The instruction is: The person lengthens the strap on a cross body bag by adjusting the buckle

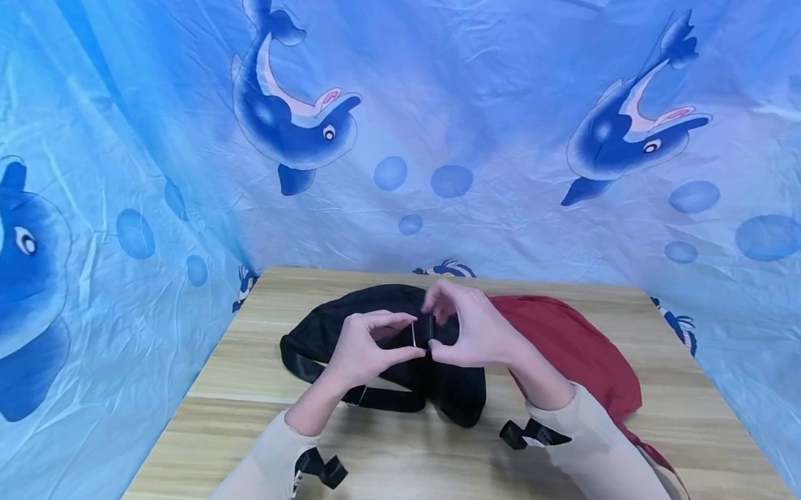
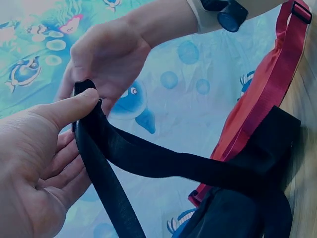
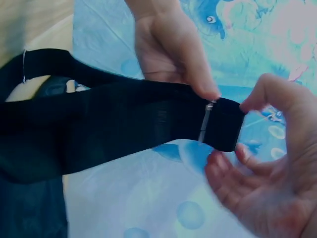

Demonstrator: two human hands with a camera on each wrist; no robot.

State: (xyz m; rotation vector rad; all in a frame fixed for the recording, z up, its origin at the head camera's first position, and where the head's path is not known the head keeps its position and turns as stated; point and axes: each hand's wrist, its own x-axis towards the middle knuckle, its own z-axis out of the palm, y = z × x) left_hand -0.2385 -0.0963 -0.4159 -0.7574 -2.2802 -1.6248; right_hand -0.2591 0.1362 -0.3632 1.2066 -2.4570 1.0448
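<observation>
So both hands were busy with the black strap (image 3: pixel 124 119), held up above the bench (image 1: pixel 235 428). The left hand (image 1: pixel 364 348) had it pinched right by the thin metal slider (image 3: pixel 203 124), thumb on one edge and fingers on the other. The right hand (image 1: pixel 477 330) was grasping the short folded end just past the slider, thumb and fingertip at its two edges.

The big thing here, I'd say, was how the strap lined up: its length ran across from left hand to right hand, with the slider closer to the left and the loop end closer to the right. From there the two runs trailed back off the left-hand side and down to the black bag (image 1: pixel 345 314), which lay below and just beyond the hands.

As for room, bench surface showed on the near side of both hands and out past the left hand. The right side was tighter: the red bag (image 1: pixel 569 344) lay beyond and beside the right hand, its strap (image 1: pixel 665 461) trailing toward the near edge.
</observation>
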